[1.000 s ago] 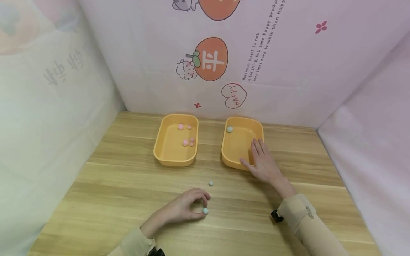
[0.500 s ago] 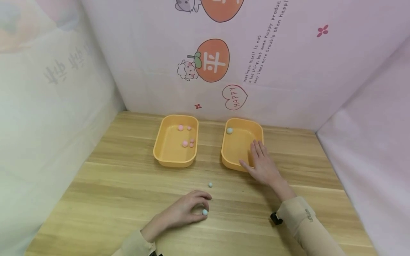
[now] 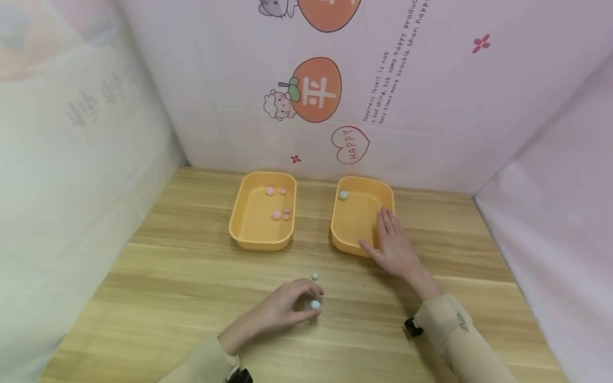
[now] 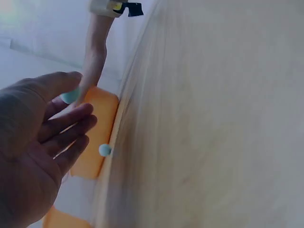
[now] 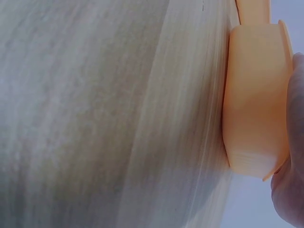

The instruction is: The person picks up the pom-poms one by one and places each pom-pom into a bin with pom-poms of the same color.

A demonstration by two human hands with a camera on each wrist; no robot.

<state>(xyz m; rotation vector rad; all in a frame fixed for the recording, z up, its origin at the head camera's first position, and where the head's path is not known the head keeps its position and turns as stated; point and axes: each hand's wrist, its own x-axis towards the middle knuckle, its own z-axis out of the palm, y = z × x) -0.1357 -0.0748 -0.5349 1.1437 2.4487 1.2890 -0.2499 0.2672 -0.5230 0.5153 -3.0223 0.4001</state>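
My left hand (image 3: 286, 307) pinches a pale blue-green ball (image 3: 315, 305) between thumb and index finger; the left wrist view shows this ball (image 4: 70, 96) at the fingertips, with the other fingers loosely bent. A smaller ball (image 3: 314, 276) of the same colour lies on the table just beyond that hand. Over the near right corner of the right orange bin (image 3: 337, 234) rests my right hand (image 3: 395, 250), its fingers straight. One pale blue-green ball (image 3: 343, 195) sits in that bin's far left corner. In the right wrist view only part of my right hand (image 5: 295, 142) shows.
To the left stands another orange bin (image 3: 237, 234) holding several pink balls (image 3: 276, 215). Both bins are on a wooden table (image 3: 167, 276) near the printed back curtain (image 3: 225, 122). White curtains (image 3: 551, 175) hang at either side.
My left hand has moved slightly forward and to the right with the ball, raising it off the table. My right hand has stayed on the right bin.
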